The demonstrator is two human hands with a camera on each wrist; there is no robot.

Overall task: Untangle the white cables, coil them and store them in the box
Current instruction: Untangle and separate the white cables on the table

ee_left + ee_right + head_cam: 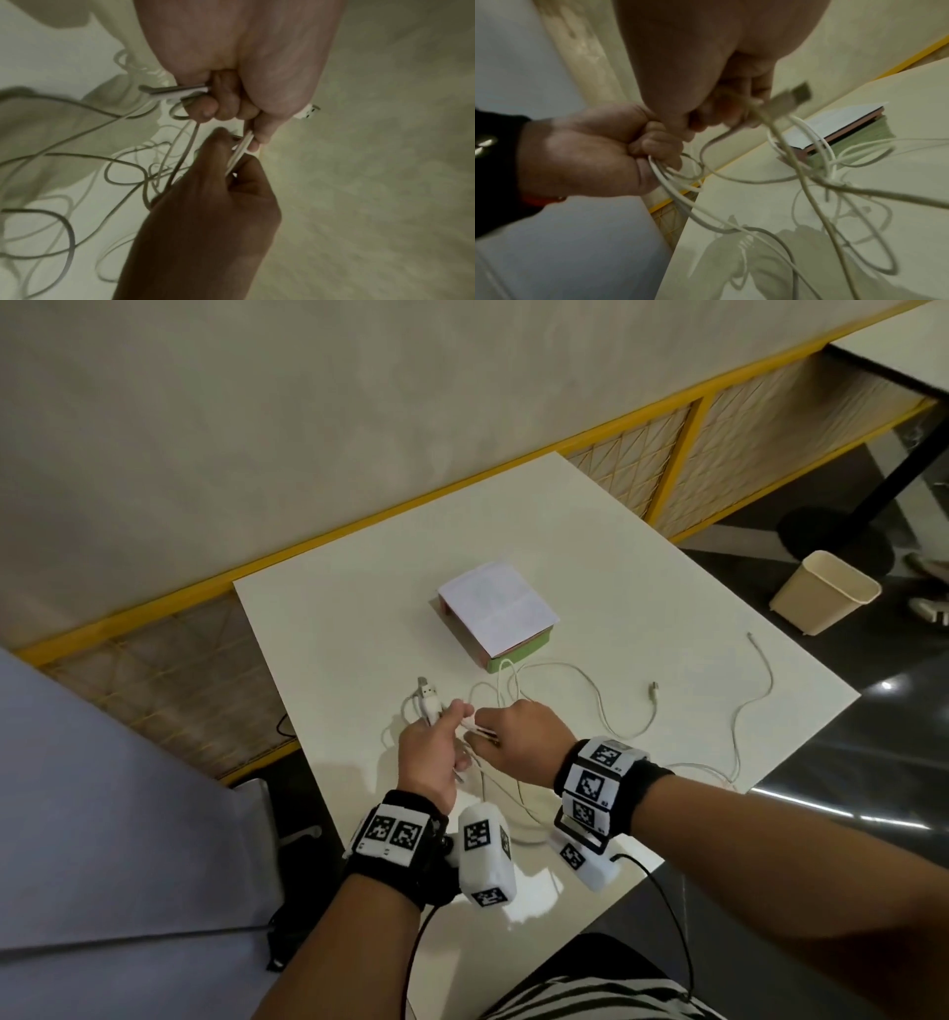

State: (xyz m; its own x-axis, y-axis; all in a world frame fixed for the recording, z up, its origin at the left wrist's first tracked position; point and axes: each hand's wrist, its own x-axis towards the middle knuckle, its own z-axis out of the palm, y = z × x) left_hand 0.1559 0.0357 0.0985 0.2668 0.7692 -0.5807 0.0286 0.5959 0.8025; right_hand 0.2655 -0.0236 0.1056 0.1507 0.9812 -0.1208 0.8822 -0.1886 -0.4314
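Showing the box (497, 613) beyond curled fingers (464, 711), head view; both hands (429, 757) (518, 742) gripped cables (590, 690).

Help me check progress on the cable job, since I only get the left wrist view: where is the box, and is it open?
Observer: The box stands on the table beyond both hands. Its lid is down and a white sheet lies on top.
Operator: Are any cable ends lying loose?
Observer: Yes. A small plug lies on the table to the right of the right hand, and a second plug lies further right.
Operator: Is any cable near the box?
Observer: A loop of the white cables reaches the box's near green side. I cannot tell whether it touches.
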